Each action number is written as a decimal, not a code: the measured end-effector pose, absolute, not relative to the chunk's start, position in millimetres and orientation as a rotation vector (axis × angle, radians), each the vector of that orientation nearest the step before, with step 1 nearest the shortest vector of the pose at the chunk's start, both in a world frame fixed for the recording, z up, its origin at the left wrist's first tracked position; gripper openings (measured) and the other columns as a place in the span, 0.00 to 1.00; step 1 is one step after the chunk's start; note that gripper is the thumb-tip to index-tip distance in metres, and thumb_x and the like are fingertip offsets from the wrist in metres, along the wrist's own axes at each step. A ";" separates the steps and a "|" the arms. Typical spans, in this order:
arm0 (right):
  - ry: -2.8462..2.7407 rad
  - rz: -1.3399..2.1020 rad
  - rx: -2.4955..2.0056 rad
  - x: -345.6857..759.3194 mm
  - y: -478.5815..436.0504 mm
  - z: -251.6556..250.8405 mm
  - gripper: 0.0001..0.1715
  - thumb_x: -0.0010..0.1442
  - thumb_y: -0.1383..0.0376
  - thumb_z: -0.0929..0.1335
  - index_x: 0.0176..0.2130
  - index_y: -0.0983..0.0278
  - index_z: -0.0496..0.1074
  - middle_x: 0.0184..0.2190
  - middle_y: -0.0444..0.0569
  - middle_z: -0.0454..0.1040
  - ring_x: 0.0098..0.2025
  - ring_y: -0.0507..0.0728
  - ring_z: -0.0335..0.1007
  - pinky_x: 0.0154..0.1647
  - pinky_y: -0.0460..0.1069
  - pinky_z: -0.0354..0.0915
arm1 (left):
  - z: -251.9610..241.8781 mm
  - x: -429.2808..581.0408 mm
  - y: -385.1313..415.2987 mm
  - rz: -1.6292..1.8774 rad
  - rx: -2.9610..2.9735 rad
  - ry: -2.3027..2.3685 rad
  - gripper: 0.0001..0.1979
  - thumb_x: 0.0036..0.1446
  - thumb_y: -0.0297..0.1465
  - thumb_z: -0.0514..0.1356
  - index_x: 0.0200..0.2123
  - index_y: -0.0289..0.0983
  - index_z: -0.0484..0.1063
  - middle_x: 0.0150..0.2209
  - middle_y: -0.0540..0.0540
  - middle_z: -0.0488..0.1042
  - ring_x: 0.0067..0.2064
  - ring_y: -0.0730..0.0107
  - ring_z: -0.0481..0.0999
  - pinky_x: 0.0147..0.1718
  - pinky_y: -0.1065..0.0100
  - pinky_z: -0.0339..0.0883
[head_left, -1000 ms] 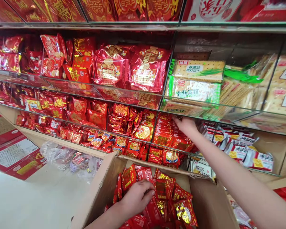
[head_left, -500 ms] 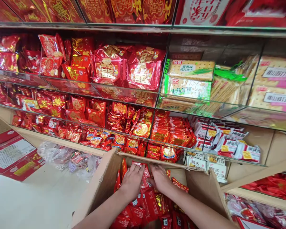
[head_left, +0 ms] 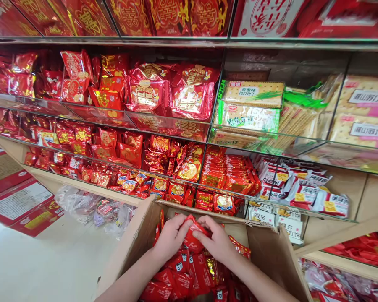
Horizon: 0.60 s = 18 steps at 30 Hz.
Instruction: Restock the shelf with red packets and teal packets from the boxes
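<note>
An open cardboard box (head_left: 272,260) full of small red snack packets (head_left: 192,277) sits in front of me at the bottom. Both hands are inside it, side by side. My left hand (head_left: 170,237) and my right hand (head_left: 219,241) have their fingers curled round a bunch of red packets (head_left: 195,235), lifted slightly above the pile between them. Straight above, the shelf compartment holds a neat row of matching red packets (head_left: 229,170).
Glass-fronted shelves (head_left: 176,126) hold red sweets on the left, cracker packs (head_left: 250,109) and white packets (head_left: 302,191) on the right. A clear plastic bag (head_left: 82,205) lies on the white floor at left, beside red cartons (head_left: 19,205).
My right hand came down from the shelf's red packets into the box. Both hands then closed together on a bunch of packets and raised it a little.
</note>
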State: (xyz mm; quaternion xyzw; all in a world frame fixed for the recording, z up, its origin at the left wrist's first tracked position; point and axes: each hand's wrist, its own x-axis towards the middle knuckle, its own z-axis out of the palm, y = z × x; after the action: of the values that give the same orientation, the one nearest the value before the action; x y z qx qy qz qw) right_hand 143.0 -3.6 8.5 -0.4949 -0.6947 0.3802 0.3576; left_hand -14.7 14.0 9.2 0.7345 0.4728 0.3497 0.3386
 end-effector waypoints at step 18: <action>-1.281 0.913 -1.424 128.9 -7.6 6.3 0.20 0.57 0.52 0.56 0.26 0.63 0.63 0.22 0.43 0.67 0.26 0.52 0.62 0.27 0.45 0.57 | 12.9 0.9 3.0 1.297 1.423 1.278 0.10 0.56 0.38 0.48 0.36 0.38 0.60 0.29 0.49 0.71 0.29 0.70 0.70 0.29 0.70 0.64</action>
State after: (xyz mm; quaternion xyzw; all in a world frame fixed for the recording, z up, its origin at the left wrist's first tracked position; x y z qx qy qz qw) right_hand 128.9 -7.6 6.3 -0.5857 -0.5270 0.3755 0.4880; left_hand 0.9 3.0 12.9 0.5634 0.5060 0.5134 0.4037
